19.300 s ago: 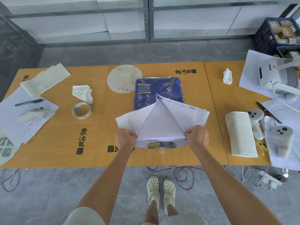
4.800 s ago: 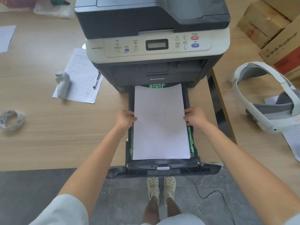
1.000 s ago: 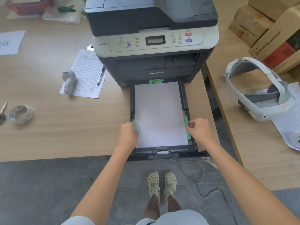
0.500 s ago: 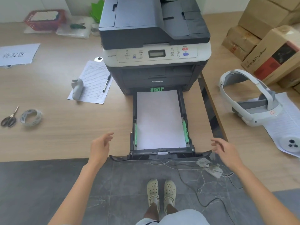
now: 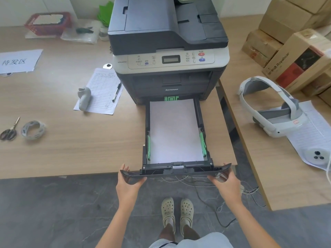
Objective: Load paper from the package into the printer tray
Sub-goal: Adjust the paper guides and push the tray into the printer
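Left hand (image 5: 128,185) cupped on the left end of the black plastic tray front (image 5: 176,171), fingers curled over its rim, thumb under. Right hand (image 5: 226,183) cupped likewise on the right end, fingers against the panel's underside. Both holding that front panel, palms turned inward.

Pulled-out black printer tray (image 5: 145,133) jutting past the edge of the pale wood worktop (image 5: 71,140), over the grey stone floor (image 5: 53,212). Inside the tray: flat stack of white paper (image 5: 174,131), squared between the green side guides (image 5: 203,144), far edge tucked just under the dark grey and white Lenovo printer (image 5: 168,51).

Left of the printer: lined form sheet (image 5: 102,92) with a black pen (image 5: 116,92) and a grey handheld controller (image 5: 84,98) lying on it. Farther left, roll of clear tape (image 5: 32,129) beside scissors (image 5: 9,130). At the back, red mesh basket (image 5: 48,22), white stuff inside, too blurred to name.

Right worktop: white headset (image 5: 272,111) resting on printed sheets (image 5: 311,126), brown cardboard boxes (image 5: 293,33) stacked behind.
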